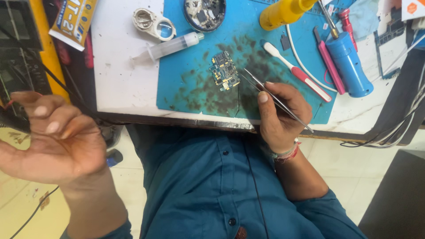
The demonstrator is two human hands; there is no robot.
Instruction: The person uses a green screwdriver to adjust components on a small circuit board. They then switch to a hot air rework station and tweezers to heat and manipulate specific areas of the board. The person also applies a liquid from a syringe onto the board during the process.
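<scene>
My right hand (281,117) holds thin metal tweezers (265,90), whose tips point at a small circuit board (224,71) lying on a stained blue work mat (195,84). The tips sit just right of the board. My left hand (53,141) is raised off the table at the left, fingers curled; a dark object with a red wire (9,110) lies at its fingertips, and whether the hand grips it I cannot tell.
On the white table (119,79) lie a syringe (170,45), a loupe (152,23), a round dish of parts (205,13), a toothbrush (294,71), a blue cylinder tool (349,64), a yellow handle (283,12) and an adhesive tube (73,20). Cables hang at right.
</scene>
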